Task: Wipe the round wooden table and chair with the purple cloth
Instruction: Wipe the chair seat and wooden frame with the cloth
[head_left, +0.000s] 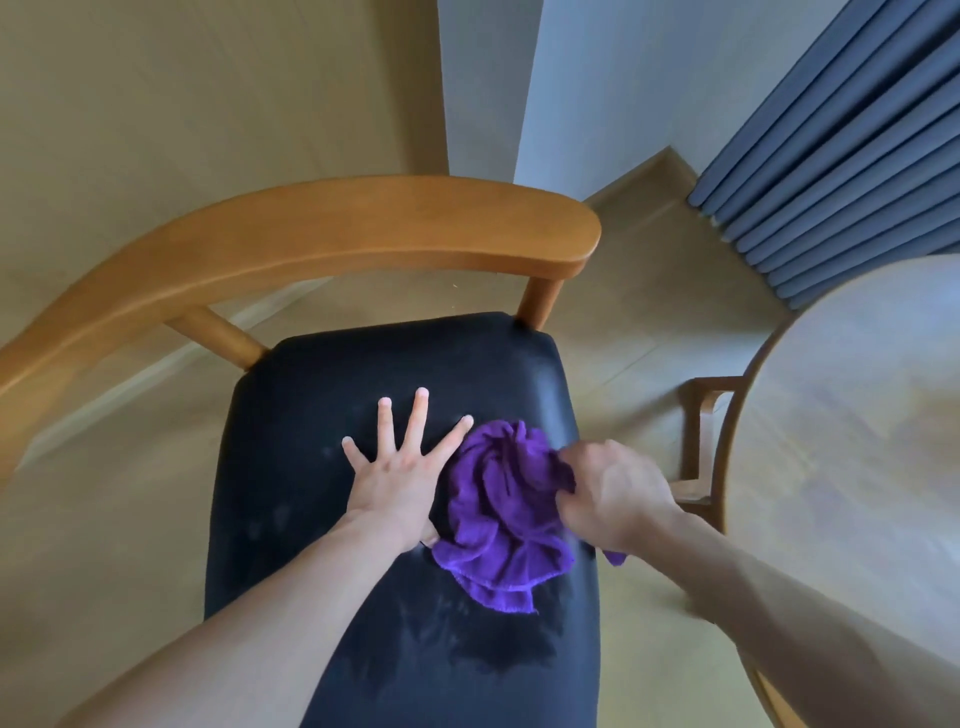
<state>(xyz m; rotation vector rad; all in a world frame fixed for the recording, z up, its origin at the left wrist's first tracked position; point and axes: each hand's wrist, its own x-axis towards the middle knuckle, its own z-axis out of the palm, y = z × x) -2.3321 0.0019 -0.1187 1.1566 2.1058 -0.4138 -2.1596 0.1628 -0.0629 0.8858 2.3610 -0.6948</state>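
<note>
**A:** Where is the cloth (501, 512)?

**B:** Bunched on the right half of the chair's black seat (322, 395), held in the right hand (613, 496). The fingers curl into its right edge, and the loose folds spill toward the seat's front.

**A:** And the left hand (397, 475)?

**B:** Flat on the seat just beside the cloth, fingers spread wide and straight, gripping nothing. It looks placed to steady the chair (332, 228) while the other hand rubs.

**A:** Why gather the cloth into a wad?

**B:** Probably so that a thick pad meets the padding and the hand can press down through it. Pale smears mark the seat's middle and front, with a darker patch near the front edge, so the seat appears to be the surface now being wiped.

**A:** The desk (852, 415)?

**B:** Its round top sits at the right, well apart from both hands and bare where it shows. Whether it has been wiped cannot be told. A second chair (698, 441) stands partly behind its rim, and the wooden backrest curves behind the seat.
</note>
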